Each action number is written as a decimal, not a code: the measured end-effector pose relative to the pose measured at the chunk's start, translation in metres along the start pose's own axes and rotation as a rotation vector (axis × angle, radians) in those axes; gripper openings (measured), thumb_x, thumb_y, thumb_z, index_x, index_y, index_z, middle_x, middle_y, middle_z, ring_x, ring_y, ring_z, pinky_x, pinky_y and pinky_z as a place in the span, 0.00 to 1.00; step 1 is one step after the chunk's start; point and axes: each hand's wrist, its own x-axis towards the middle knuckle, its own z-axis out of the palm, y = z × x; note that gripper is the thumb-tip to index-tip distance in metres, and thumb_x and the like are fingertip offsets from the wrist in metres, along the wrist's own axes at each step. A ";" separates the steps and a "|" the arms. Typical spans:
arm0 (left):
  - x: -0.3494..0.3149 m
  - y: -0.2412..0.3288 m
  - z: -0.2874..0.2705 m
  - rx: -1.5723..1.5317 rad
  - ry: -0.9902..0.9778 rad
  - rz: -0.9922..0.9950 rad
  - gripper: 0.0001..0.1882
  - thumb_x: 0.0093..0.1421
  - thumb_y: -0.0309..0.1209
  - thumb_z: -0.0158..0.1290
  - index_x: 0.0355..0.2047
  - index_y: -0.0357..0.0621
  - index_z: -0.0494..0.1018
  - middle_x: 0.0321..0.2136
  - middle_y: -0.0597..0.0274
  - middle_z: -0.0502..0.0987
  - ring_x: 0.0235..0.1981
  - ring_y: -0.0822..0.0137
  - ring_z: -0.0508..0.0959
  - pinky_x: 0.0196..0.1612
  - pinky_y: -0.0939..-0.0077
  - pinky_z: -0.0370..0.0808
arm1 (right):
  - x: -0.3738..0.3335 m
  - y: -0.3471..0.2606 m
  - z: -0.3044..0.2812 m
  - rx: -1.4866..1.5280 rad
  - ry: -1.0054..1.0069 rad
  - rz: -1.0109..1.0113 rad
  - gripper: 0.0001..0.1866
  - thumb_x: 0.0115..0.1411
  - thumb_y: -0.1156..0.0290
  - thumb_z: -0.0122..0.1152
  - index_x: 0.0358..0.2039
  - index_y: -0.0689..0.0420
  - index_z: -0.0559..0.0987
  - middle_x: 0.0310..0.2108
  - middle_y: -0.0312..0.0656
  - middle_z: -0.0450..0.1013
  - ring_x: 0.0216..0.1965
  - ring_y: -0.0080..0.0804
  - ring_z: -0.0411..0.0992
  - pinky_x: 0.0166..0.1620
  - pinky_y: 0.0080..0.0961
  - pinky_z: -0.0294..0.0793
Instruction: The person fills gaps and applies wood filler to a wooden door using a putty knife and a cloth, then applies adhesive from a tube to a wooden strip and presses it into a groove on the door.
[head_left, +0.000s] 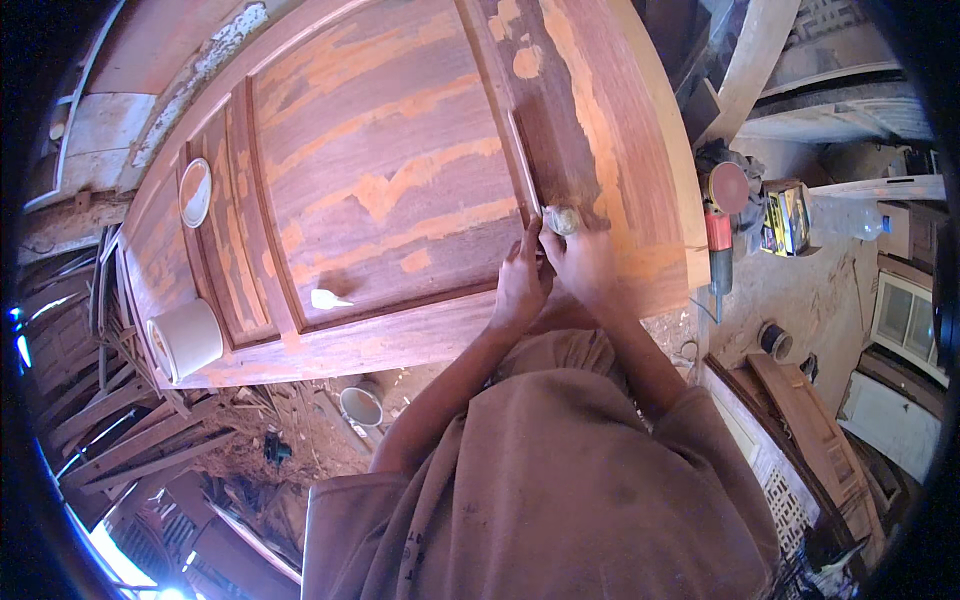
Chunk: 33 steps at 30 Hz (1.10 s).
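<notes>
Brown cloth of the person's shirt (540, 480) fills the lower middle of the view, and both forearms run up from it to a wooden door (380, 180) lying flat. Going from the left: a roll of pale paper (185, 340) rests on the door's near corner, a shallow round lid (195, 192) sits further up the left stile, and a small white scrap (328, 299) lies on the big panel near its lower edge. Then come the hands, side by side at the panel's right moulding. The left hand (520, 280) presses on the wood, fingers bunched and pointing up along the groove; the right hand (580, 262) is closed around a small greyish pad (562, 219) — sandpaper or a filler wad, too blurred to tell.

By my reading the work is partway: pale orange patches streak the panels and right stile (filled or rubbed-back areas), while dark reddish finish remains between them, so much surface looks untreated. Right of the door, a red disc sander (722, 215) hangs by the edge.
</notes>
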 end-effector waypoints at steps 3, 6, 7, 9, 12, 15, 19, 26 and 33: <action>-0.001 0.003 0.001 0.006 -0.002 -0.011 0.41 0.49 0.14 0.52 0.66 0.36 0.56 0.38 0.34 0.75 0.36 0.40 0.79 0.41 0.52 0.79 | -0.001 0.002 -0.001 0.019 0.040 -0.021 0.20 0.59 0.61 0.63 0.45 0.61 0.72 0.34 0.60 0.76 0.29 0.59 0.77 0.30 0.50 0.78; 0.000 0.004 0.001 0.025 0.008 0.000 0.41 0.49 0.15 0.52 0.66 0.37 0.56 0.38 0.34 0.75 0.36 0.40 0.79 0.40 0.52 0.78 | 0.001 -0.002 -0.004 0.039 0.012 0.015 0.19 0.59 0.62 0.63 0.45 0.60 0.72 0.34 0.60 0.76 0.29 0.59 0.77 0.30 0.50 0.78; -0.001 0.002 0.002 0.020 0.023 0.014 0.41 0.49 0.15 0.52 0.66 0.37 0.56 0.38 0.34 0.75 0.36 0.39 0.79 0.40 0.52 0.78 | 0.001 -0.004 -0.004 0.034 -0.021 0.054 0.19 0.59 0.62 0.64 0.45 0.60 0.72 0.34 0.60 0.76 0.29 0.59 0.77 0.30 0.50 0.78; -0.002 -0.008 0.004 0.008 0.026 0.027 0.41 0.49 0.15 0.52 0.66 0.37 0.56 0.39 0.34 0.75 0.36 0.39 0.79 0.40 0.51 0.78 | 0.001 -0.002 -0.001 0.034 -0.014 0.030 0.19 0.59 0.62 0.64 0.44 0.60 0.72 0.34 0.59 0.76 0.28 0.59 0.77 0.30 0.50 0.77; -0.003 -0.003 0.004 0.001 -0.005 0.008 0.41 0.49 0.15 0.53 0.66 0.37 0.55 0.39 0.34 0.75 0.36 0.38 0.78 0.39 0.50 0.78 | -0.004 0.005 0.002 0.062 0.064 -0.032 0.18 0.59 0.62 0.64 0.43 0.60 0.72 0.33 0.59 0.76 0.28 0.59 0.77 0.30 0.50 0.77; 0.000 0.004 0.001 0.004 -0.017 -0.022 0.41 0.50 0.16 0.53 0.66 0.37 0.55 0.40 0.34 0.75 0.37 0.38 0.78 0.39 0.49 0.77 | -0.001 0.008 0.005 0.042 0.103 -0.034 0.14 0.59 0.65 0.63 0.40 0.60 0.76 0.32 0.56 0.76 0.28 0.54 0.77 0.30 0.46 0.77; 0.000 0.002 0.001 -0.042 0.007 0.053 0.40 0.52 0.16 0.54 0.66 0.37 0.55 0.38 0.34 0.75 0.36 0.37 0.78 0.39 0.48 0.76 | 0.003 -0.008 -0.006 0.056 0.054 0.048 0.10 0.60 0.67 0.62 0.39 0.59 0.80 0.33 0.53 0.77 0.31 0.52 0.78 0.31 0.43 0.77; -0.001 -0.010 0.011 -0.040 0.014 -0.011 0.33 0.62 0.28 0.54 0.65 0.35 0.56 0.36 0.33 0.75 0.35 0.35 0.77 0.39 0.46 0.75 | 0.011 -0.008 -0.026 0.375 0.280 0.034 0.08 0.61 0.72 0.61 0.38 0.63 0.79 0.34 0.50 0.79 0.29 0.41 0.80 0.30 0.32 0.82; 0.002 0.003 0.011 0.129 0.165 0.106 0.29 0.62 0.28 0.55 0.61 0.34 0.62 0.31 0.40 0.80 0.31 0.44 0.82 0.33 0.54 0.79 | 0.002 0.016 -0.051 0.578 0.416 0.317 0.12 0.64 0.70 0.59 0.39 0.68 0.80 0.32 0.51 0.80 0.29 0.33 0.81 0.32 0.26 0.82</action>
